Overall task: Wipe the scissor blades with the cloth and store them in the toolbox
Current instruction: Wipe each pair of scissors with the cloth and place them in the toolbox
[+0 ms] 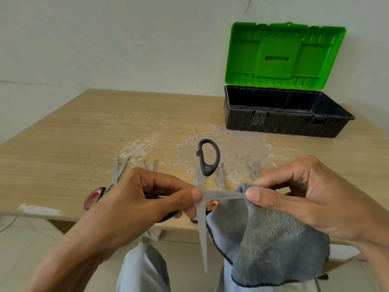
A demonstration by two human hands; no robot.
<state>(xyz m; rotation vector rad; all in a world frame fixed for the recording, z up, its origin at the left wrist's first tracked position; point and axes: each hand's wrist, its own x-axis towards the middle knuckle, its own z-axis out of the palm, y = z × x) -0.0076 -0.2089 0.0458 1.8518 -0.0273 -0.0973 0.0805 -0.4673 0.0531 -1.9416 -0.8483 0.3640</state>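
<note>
Above the near edge of the pale wooden table (63, 131), the left hand (134, 199) grips spread black-handled steel scissors (203, 218), whose 1 blade the right hand (311, 197) pinches through a grey terry cloth (273, 245), the open green-lidded black plastic toolbox (284, 114) standing far right.

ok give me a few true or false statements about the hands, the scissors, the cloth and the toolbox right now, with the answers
1. The toolbox lid is shut. False: the green lid stands open, and what shows of the black base looks empty.
2. The right hand pinches the grey cloth around one blade of the black-handled scissors. True.
3. The held scissors are closed. False: the blades are spread, one pointing down, one into the cloth.
4. The left hand holds the scissors. True.
5. No other scissors are on the table. False: several lie near its front edge, including a pink-handled pair.
</note>
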